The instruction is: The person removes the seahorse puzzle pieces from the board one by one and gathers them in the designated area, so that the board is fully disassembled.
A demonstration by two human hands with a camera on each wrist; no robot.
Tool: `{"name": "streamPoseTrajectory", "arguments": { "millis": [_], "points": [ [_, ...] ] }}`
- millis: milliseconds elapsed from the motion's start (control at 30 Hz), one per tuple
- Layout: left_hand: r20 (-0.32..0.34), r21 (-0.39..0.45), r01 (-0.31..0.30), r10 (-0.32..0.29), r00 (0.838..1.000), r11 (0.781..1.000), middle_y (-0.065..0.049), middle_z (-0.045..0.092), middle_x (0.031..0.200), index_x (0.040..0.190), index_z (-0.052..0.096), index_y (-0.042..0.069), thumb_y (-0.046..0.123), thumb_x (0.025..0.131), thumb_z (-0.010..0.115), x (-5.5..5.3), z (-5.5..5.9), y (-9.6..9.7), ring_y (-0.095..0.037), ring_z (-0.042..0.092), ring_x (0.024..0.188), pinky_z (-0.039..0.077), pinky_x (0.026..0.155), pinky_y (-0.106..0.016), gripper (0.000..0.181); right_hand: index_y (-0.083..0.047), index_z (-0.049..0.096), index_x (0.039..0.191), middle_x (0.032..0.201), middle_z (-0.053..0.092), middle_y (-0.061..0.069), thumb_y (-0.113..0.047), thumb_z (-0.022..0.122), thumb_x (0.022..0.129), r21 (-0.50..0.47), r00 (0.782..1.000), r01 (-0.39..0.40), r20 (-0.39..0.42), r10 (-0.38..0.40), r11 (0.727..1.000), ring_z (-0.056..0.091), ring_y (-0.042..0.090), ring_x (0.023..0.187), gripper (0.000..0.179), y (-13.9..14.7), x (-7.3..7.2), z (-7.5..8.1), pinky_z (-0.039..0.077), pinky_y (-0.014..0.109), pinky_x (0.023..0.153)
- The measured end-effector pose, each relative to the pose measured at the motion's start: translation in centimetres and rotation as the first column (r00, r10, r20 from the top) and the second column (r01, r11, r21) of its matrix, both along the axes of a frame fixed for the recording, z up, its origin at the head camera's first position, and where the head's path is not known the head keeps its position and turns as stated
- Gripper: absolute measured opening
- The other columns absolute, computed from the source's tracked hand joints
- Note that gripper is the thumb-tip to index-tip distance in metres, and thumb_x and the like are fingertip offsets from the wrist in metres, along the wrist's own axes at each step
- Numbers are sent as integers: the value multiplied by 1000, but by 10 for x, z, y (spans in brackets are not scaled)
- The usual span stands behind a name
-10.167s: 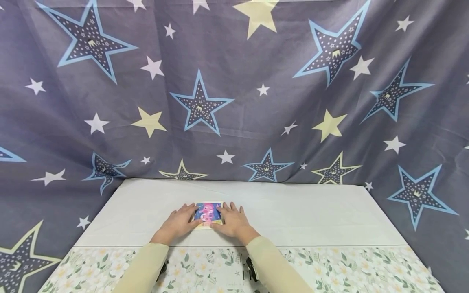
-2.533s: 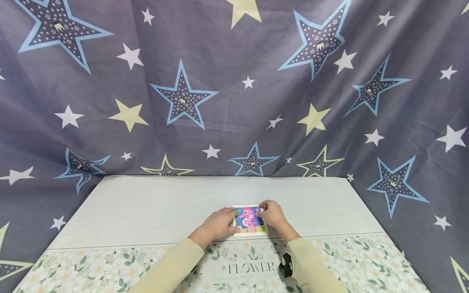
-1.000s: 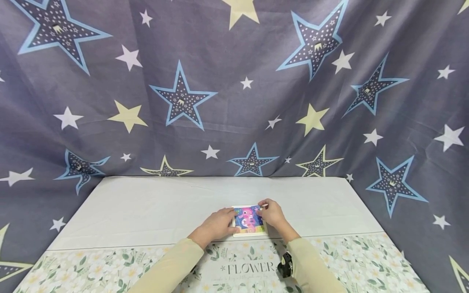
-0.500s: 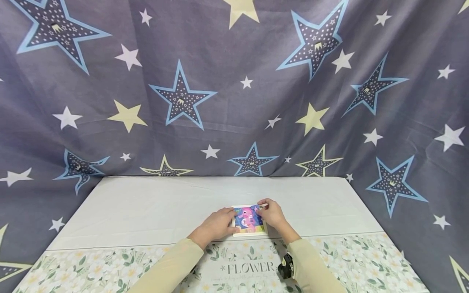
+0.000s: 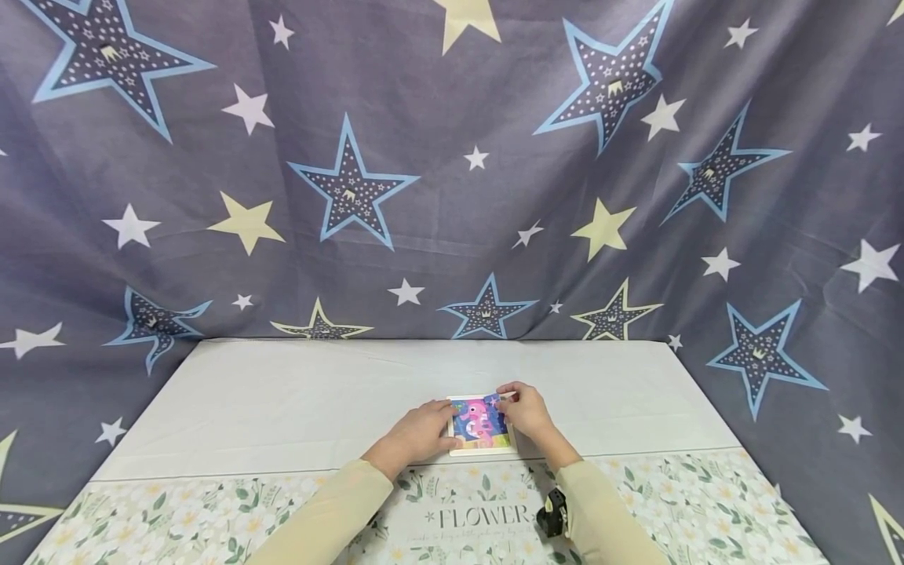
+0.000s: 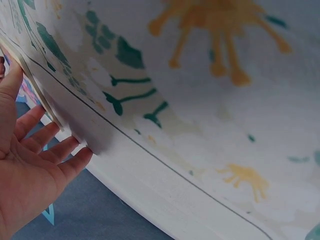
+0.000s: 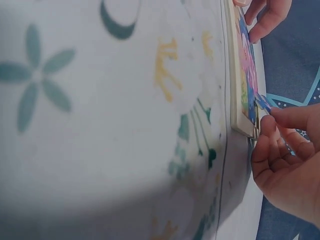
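Observation:
A small seahorse jigsaw puzzle [image 5: 477, 428] in a pale frame [image 7: 242, 125] lies on the white part of the table cover. My left hand [image 5: 417, 433] rests at its left side, thumb at the near corner and fingers fairly straight along the far part; in the left wrist view the hand [image 6: 37, 155] has its fingertips at the frame's edge. At the far right corner my right hand [image 5: 526, 410] pinches a blue puzzle piece [image 7: 263, 103] between thumb and forefinger. That piece is tilted up, and a bare strip of the frame's bed shows under it in the right wrist view.
The white surface [image 5: 318, 392] runs back to a grey curtain [image 5: 438, 157] printed with stars. A floral cloth [image 5: 212, 510] with the word FLOWER covers the near part of the table. A black wrist device [image 5: 552, 514] hangs below the right sleeve.
Ten seconds ago both hands lay flat on the puzzle's two sides; since then the right hand has come to pinch the corner piece, which has tilted up. The last second shows barely any motion.

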State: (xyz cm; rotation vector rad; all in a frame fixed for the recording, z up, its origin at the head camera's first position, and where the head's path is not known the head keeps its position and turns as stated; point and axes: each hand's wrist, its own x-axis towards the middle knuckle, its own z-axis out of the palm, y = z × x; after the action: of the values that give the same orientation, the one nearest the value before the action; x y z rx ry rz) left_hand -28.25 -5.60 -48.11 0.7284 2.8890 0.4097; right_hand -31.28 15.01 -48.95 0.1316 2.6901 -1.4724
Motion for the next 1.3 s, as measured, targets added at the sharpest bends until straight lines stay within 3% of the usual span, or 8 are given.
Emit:
{"name": "streamPoseTrajectory", "arguments": {
  "millis": [600,1300],
  "points": [
    [-24,-19,-5,5,1000,1000,-11,45,142,135,48,9,51,85,59,0,0,0,-28,43,131,36,107,-44,66,-1,62,109,72,53,5,-6,60,87,-82,1000,26,-3,-26,996,52,14,60,23,10,0,1,42,24,52],
    [-77,-16,22,-23,997,1000,-6,50,136,130,53,13,53,84,60,-1,2,-4,-28,48,123,41,99,-50,60,0,61,110,70,53,4,-6,60,87,-89,998,59,-3,-59,994,52,14,58,24,19,0,0,41,24,51]
  ]
}}
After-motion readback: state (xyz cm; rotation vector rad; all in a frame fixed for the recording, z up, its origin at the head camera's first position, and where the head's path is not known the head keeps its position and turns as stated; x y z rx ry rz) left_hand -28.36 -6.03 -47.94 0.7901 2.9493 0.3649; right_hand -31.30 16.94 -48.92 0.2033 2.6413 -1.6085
